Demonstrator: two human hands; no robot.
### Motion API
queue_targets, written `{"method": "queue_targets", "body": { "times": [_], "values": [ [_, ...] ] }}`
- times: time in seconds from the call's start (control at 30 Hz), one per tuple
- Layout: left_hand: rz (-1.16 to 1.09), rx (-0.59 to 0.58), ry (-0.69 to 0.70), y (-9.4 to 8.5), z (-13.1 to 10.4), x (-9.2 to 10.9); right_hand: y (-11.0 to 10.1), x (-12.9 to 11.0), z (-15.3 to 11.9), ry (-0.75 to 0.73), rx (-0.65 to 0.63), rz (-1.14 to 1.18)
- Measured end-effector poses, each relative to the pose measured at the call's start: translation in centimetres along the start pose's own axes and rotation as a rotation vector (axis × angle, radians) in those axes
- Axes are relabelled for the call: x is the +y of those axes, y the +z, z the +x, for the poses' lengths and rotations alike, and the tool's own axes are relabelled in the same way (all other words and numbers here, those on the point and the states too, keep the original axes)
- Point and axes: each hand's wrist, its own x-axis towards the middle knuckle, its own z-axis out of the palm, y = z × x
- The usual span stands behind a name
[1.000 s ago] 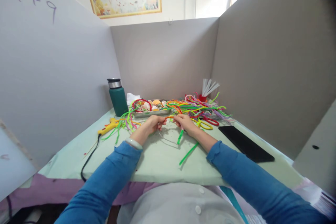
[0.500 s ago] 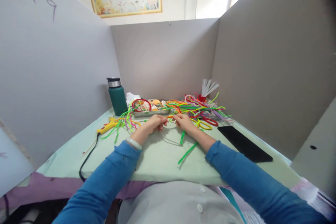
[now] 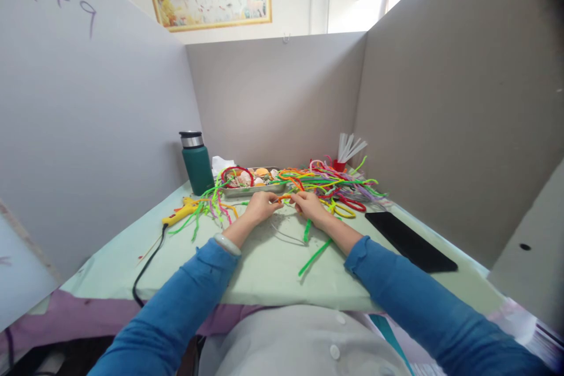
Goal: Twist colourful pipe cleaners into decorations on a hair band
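Between my two hands runs a short orange pipe cleaner point(image 3: 285, 196), pinched at its ends. My left hand point(image 3: 261, 206) has its fingers closed on the left end. My right hand point(image 3: 310, 208) grips the right end between thumb and fingers. Below them a thin pale wire point(image 3: 287, 237) curves over the table. Green pipe cleaner pieces point(image 3: 314, 258) lie under and beside my right wrist. Yellow-handled scissors point(image 3: 344, 210) rest just right of that hand.
A yellow glue gun point(image 3: 180, 211) with a black cord lies left, near a green bottle point(image 3: 197, 164). Behind my hands stand a metal tray point(image 3: 255, 190) of shells and a heap of coloured pipe cleaners point(image 3: 326, 179). A red cup point(image 3: 339, 165) holds white sticks; a black slab point(image 3: 409, 241) lies right.
My left hand has turned slightly, its fingers drawing in around the orange pipe cleaner's end. My right hand stays almost where it was.
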Motion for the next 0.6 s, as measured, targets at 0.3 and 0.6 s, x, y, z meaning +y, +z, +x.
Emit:
{"method": "queue_targets", "body": {
  "times": [0.3,0.6],
  "values": [
    [0.037,0.093,0.052,0.06,-0.11,0.28,-0.03,-0.4,-0.12,0.019,-0.005,0.011],
    [-0.091,0.044,-0.039,-0.17,-0.11,0.59,0.03,-0.05,-0.04,-0.011,-0.013,-0.012]
  ]
}}
